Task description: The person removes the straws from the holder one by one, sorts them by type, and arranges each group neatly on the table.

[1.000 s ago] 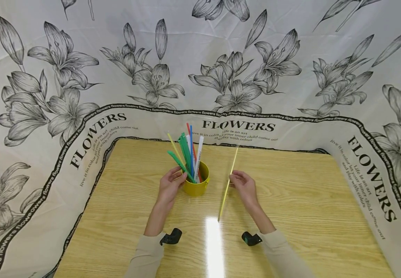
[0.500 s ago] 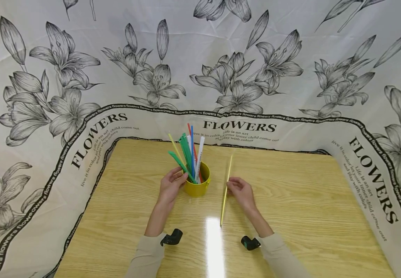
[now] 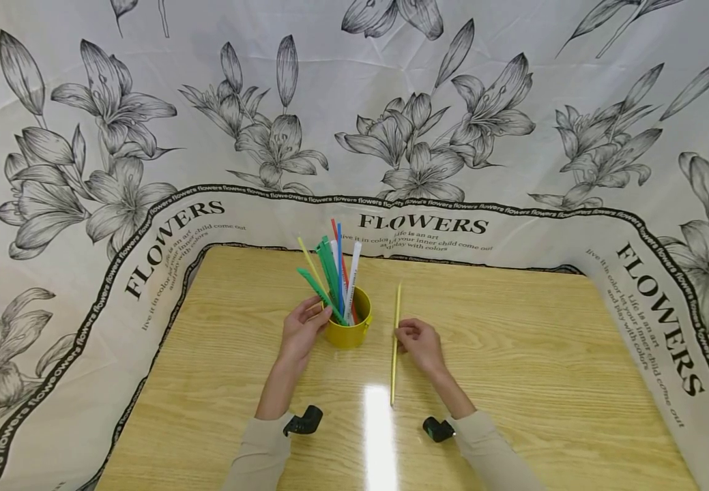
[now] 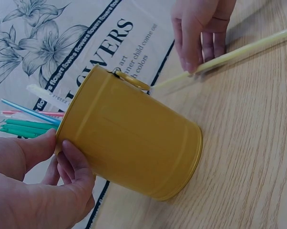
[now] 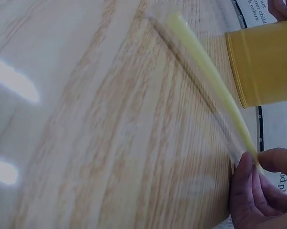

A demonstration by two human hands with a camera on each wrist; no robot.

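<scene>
- While my left hand pinches the cup by its rim, presumably to steady it, the cup stands upright.
- Over here, my right hand pinches the yellow straw mid-length, likely for balance, near the cup but apart.
- Other straws lean inside, its wall propping them.

I find room to pass over the tabletop right of the right hand. On its left, the held yellow straw, then the yellow bucket with protruding straws, obstruct crossing.
</scene>
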